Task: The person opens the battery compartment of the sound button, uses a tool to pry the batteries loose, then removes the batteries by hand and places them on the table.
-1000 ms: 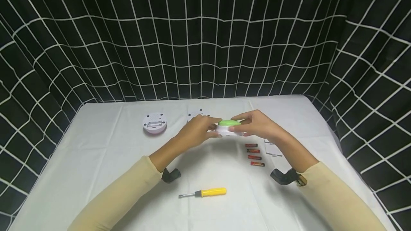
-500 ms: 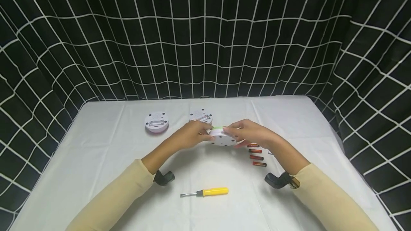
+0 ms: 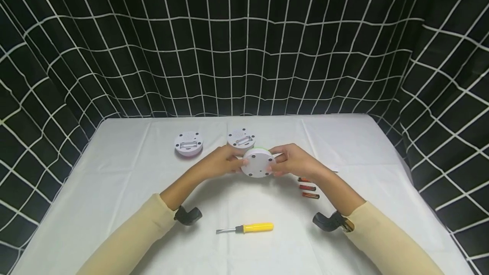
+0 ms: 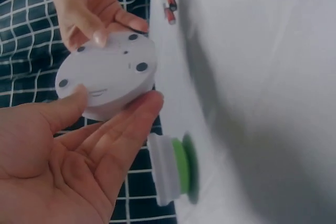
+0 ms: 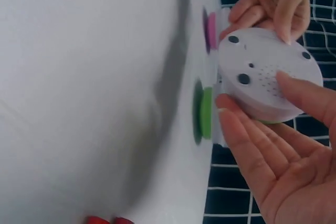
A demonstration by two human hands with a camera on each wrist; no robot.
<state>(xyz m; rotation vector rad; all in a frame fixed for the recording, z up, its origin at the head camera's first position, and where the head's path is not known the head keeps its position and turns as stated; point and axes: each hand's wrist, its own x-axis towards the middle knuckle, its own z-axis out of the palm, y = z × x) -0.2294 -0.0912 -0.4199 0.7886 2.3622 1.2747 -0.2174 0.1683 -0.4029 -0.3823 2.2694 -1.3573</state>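
Note:
Both hands hold a round white push-button buzzer [image 3: 259, 163] above the table, its underside tilted towards the head camera. Dark rubber feet and speaker holes show on its base, with a thin green edge at the far side. My left hand [image 3: 221, 162] grips the left edge, thumb on the base and fingers beneath in the left wrist view. At the opposite edge, my right hand [image 3: 294, 160] pinches it the same way, its thumb over the speaker holes [image 5: 268, 80]. The green button is mostly hidden underneath.
Two more buzzers lie upside down behind, one pink-topped [image 3: 189, 143] with its battery slot exposed, one green-topped [image 3: 241, 138]. Several red batteries [image 3: 307, 188] lie by the right forearm. A yellow-handled screwdriver [image 3: 257, 227] rests in front. Black gridded cloth [image 3: 244, 54] surrounds the white table [image 3: 114, 181].
The buzzer has been turned from green button up to its base facing the head camera. Both hands shifted slightly left with it, and the right forearm now covers some batteries.

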